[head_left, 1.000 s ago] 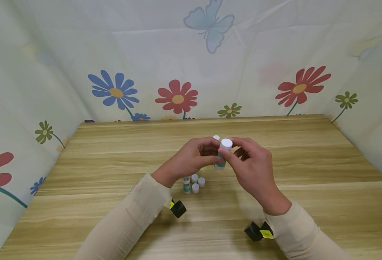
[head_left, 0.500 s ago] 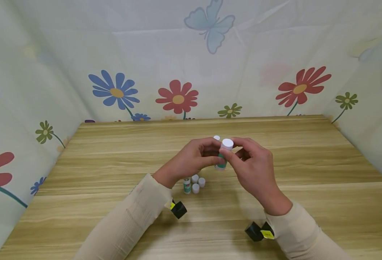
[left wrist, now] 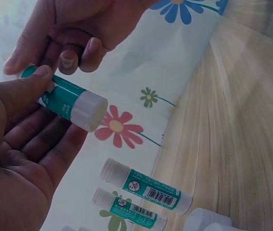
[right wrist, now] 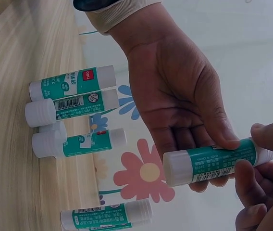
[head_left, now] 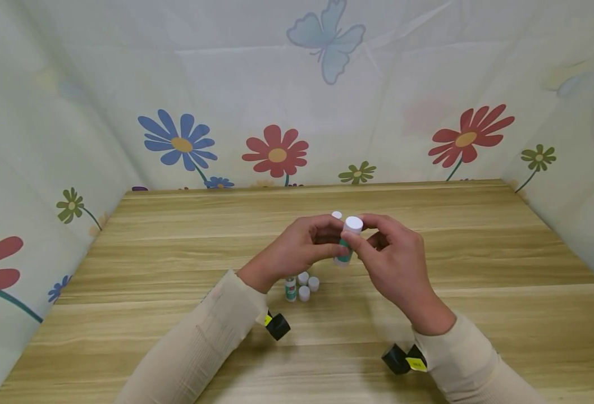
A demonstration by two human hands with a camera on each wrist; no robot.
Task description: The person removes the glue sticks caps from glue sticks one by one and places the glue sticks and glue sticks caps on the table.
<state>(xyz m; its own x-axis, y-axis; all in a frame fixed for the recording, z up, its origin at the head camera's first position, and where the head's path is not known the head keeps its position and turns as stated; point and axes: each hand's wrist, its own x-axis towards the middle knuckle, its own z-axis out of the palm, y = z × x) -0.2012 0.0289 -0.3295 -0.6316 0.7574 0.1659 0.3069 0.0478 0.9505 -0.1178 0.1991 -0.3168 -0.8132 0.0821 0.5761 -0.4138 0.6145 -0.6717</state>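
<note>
Both hands hold one glue stick [head_left: 345, 257] upright above the middle of the table, its white end up in the head view. My left hand [head_left: 297, 244] grips the green-labelled body, thumb laid along it in the right wrist view. At the top, the right hand [head_left: 398, 261] pinches the white upper end, which its fingers partly cover. Below them, a glue stick [head_left: 290, 289] stands beside three small white caps [head_left: 304, 293]. Behind the left hand, the white top of another glue stick [head_left: 337, 215] shows. The right wrist view has several standing glue sticks [right wrist: 74, 82].
The wood-grain table [head_left: 201, 224] runs back to a pale curtain [head_left: 226, 84] printed with flowers and a butterfly. A black wrist camera [head_left: 278, 326] hangs below the left sleeve, with another black camera [head_left: 396, 359] below the right sleeve.
</note>
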